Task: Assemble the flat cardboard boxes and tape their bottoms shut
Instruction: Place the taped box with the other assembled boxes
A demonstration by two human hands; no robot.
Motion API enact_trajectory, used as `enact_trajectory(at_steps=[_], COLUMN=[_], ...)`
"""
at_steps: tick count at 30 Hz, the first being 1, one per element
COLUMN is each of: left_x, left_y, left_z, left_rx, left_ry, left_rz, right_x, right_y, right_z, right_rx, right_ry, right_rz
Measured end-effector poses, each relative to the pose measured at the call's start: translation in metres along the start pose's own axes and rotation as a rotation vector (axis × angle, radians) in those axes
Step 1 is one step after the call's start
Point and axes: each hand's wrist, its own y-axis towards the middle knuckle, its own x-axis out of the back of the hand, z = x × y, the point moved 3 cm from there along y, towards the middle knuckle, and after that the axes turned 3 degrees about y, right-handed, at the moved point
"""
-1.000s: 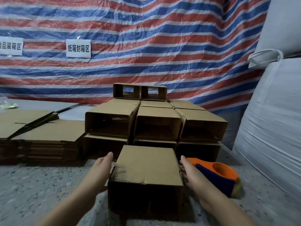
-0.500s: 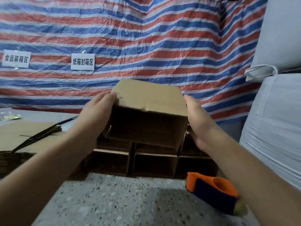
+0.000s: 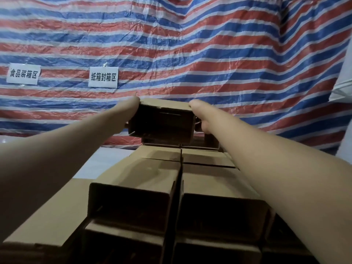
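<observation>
An assembled brown cardboard box (image 3: 162,126) lies on its side with its open mouth facing me, held far out at arm's length above the back of the box stack (image 3: 133,187). My left hand (image 3: 129,113) grips its left side and my right hand (image 3: 199,117) grips its right side, thumb on the top edge. The box sits on or just above two small boxes (image 3: 205,143) at the stack's rear; I cannot tell whether it touches them. Most of both hands' fingers are hidden behind the box.
Rows of assembled boxes lie open-mouthed toward me below my arms. A flat cardboard pile (image 3: 57,216) lies at lower left. A striped red, white and blue tarp (image 3: 209,54) with two paper signs (image 3: 103,77) hangs behind. White sacks (image 3: 344,92) stand at the right edge.
Both hands lifted the box off the floor and carried it forward and up over the stack toward its back. The view moved closer; the orange tape dispenser has left the frame.
</observation>
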Motion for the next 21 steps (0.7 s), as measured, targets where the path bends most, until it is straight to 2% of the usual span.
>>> enact_trajectory(at_steps=[9,12,17,21], left_x=[-0.022,-0.023,-0.023,-0.013], left_y=[0.078,0.083,0.079,0.066], left_z=[0.077,0.090,0.100,0.089], left_rx=[0.059,0.059,0.072,0.073], left_ry=[0.053,0.083,0.110,0.169], left_rz=[0.117,0.116,0.204,0.189], right_x=[-0.040,-0.044,-0.042,-0.037], right_y=[0.081,0.090,0.094,0.085], right_z=[-0.056,-0.067,-0.081,-0.070], right_rx=[-0.081,-0.109,-0.158,-0.149], right_ry=[-0.021,-0.068,-0.030,-0.041], right_rz=[0.061,0.085,0.086,0.024])
